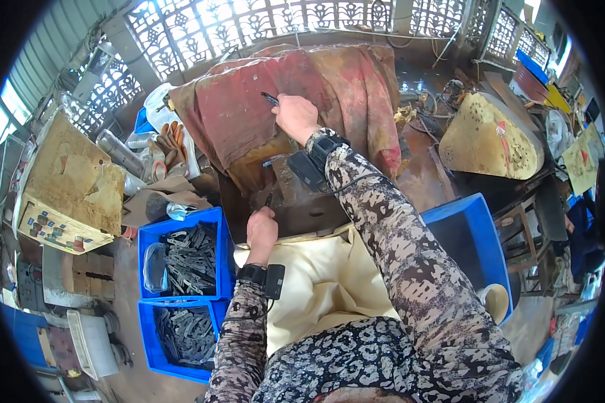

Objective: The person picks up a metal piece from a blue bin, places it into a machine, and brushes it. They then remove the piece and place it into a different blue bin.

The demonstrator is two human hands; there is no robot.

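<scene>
My right hand [297,117] is raised over a red, brown-stained cloth [249,101] draped over a bulky form. Its fingers are closed on a slim dark piece [270,99], whose tip sticks out to the upper left. Lower down, my left hand [261,232] is closed near the dark work surface [309,218], just below the cloth's edge. A short dark slim piece [269,200] juts up from its fingers. The exact kind of either piece is too small to make out. Cream cloth [316,272] covers my lap.
Two blue bins [142,258] of slim dark metal pieces [190,258] stand at my left. Another blue bin [494,242] is at my right, with a pale roll [494,302] by it. Gloves [175,140] and bottles lie left of the cloth. Yellowed machine covers [487,138] stand at both sides.
</scene>
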